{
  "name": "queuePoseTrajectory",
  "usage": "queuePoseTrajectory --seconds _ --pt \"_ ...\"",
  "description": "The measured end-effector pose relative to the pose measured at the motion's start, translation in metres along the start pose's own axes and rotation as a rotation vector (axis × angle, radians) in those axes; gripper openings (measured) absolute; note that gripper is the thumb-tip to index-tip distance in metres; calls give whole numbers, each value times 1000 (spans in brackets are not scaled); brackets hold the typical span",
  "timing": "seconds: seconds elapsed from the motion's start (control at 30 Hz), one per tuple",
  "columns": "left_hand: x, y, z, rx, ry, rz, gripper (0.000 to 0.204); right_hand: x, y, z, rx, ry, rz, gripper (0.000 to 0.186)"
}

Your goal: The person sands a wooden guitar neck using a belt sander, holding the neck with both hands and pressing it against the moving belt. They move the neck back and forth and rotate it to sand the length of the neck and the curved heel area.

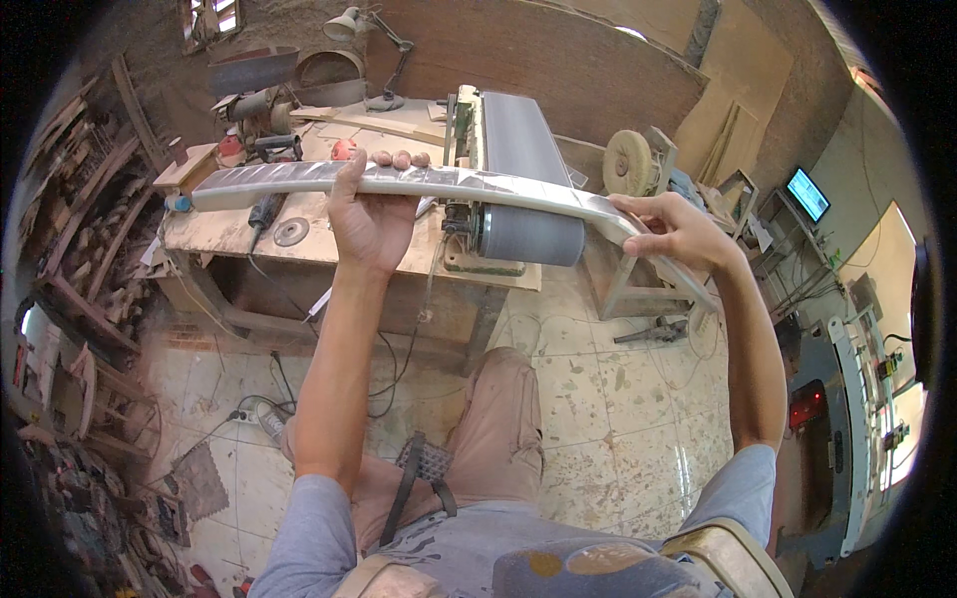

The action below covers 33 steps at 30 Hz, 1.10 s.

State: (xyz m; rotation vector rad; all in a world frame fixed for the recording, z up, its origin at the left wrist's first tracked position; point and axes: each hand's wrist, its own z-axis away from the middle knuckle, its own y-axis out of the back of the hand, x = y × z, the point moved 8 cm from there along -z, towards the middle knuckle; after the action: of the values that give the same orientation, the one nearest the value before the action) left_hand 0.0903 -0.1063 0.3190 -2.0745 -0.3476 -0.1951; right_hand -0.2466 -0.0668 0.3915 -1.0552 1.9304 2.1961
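A long pale guitar neck (269, 179) with a dark, inlaid fingerboard spans the view from left to right above the bench. My left hand (377, 214) is wrapped round its middle, thumb on the near side and fingertips over the far side. Near the headstock end, my right hand (678, 229) grips it between thumb and fingers. Just below the neck is the front roller (533, 237) of a belt sander, whose grey belt (523, 130) runs away toward the back. Whether the neck touches the belt cannot be made out.
The wooden bench (339, 239) carries a sanding disc (291, 231), a power tool (264, 212) and a desk lamp (344, 25). A buffing wheel (628, 162) stands right of the sander. Cables (394, 384) trail across the tiled floor. Wood pieces are stacked at left; a grey machine (847, 439) stands at right.
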Motion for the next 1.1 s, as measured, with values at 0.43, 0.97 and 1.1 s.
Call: queuePoseTrajectory --seconds 0.43,0.97,1.1 --pt "-29 -28 -5 -364 119 23 32 -4 -1 40 775 414 576 67" --pt "-29 3 -4 -158 65 -347 27 37 19 15 -123 -175 -208 98" --pt "-30 8 -8 -94 78 -328 25 35 23 22 8 -90 -45 85"
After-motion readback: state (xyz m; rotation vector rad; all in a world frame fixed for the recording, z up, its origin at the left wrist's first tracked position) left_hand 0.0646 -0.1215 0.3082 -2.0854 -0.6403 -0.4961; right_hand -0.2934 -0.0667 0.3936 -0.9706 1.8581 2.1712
